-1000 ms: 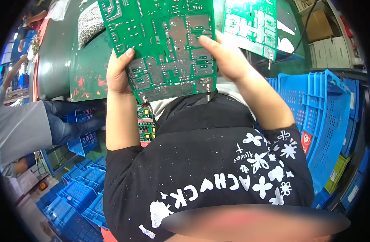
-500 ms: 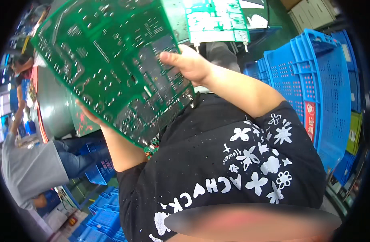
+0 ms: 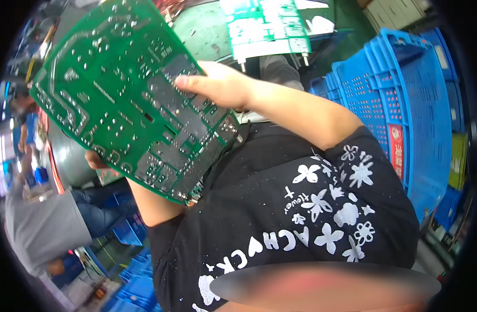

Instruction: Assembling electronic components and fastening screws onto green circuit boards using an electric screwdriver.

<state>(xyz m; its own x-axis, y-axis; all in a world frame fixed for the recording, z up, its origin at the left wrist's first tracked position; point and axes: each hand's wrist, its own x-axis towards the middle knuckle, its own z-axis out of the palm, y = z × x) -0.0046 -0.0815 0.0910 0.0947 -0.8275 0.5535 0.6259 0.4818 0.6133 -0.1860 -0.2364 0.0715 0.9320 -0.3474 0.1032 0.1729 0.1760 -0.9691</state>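
A large green circuit board (image 3: 114,99) is held up before my chest, tilted, its solder side with shiny joints and grey areas facing me. My right hand (image 3: 217,86) is closed on the board's right edge, thumb pressed flat on the near face, its other fingers hidden behind. At the left edge, my left hand (image 3: 95,160) is closed on the board too; only its fingertips show, and the board hides the rest. Components and wires peek out at the board's lower corner by my shirt. A second green circuit board (image 3: 269,26), bright with glare, lies beyond my right hand.
Blue perforated crates (image 3: 373,93) stand at my right, with a green bin (image 3: 458,161) behind them. More blue crates (image 3: 137,283) sit at the lower left. A person in a grey shirt (image 3: 46,223) stands at the left. Drawers (image 3: 394,15) are at the far right.
The circuit board has shifted left and turned a little, with both hands still on it. My right hand has moved left with it, and more of my left fingertips now shows.
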